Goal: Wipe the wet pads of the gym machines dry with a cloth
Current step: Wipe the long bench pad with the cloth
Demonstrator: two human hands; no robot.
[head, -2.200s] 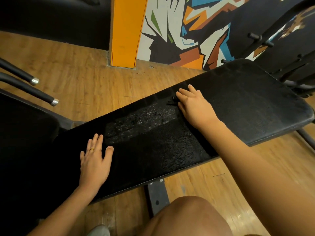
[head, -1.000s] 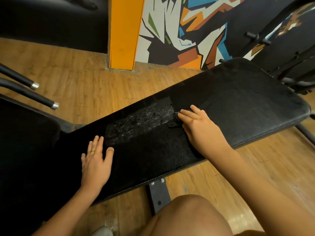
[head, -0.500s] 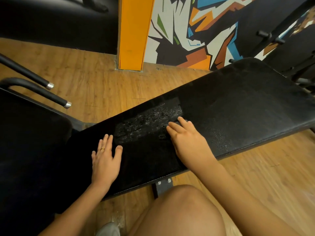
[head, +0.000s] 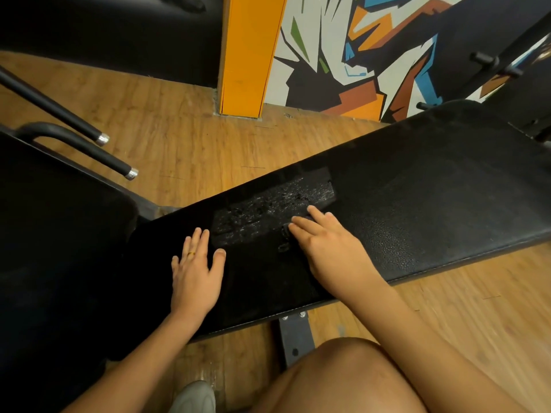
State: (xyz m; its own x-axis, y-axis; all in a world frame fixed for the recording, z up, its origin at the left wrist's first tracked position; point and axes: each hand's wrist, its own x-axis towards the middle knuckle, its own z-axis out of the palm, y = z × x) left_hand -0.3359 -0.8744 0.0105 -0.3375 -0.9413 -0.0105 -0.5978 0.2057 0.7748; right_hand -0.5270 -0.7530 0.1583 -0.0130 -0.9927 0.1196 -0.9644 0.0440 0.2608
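Note:
A long black bench pad [head: 432, 189] runs across the middle of the view. A glistening wet patch [head: 268, 210] lies near its far edge, between my hands. My right hand [head: 328, 248] presses flat on the pad with straight fingers at the near right edge of the patch. A small dark cloth [head: 284, 235] peeks out at its fingertips; most of it is hidden under the hand and hard to tell from the pad. My left hand [head: 196, 269], with a ring on it, rests flat on the pad just left of the patch.
A second black pad [head: 59, 248] fills the left side. Two black bars with chrome ends [head: 101, 138] [head: 131, 173] jut out above it. An orange pillar [head: 247, 55] and a painted wall stand behind. The bench's metal bracket [head: 295, 338] and my knee [head: 343, 377] are below.
My right hand slid with the cloth from the far right of the wet patch leftward and nearer, along the pad. My left hand stayed flat in place.

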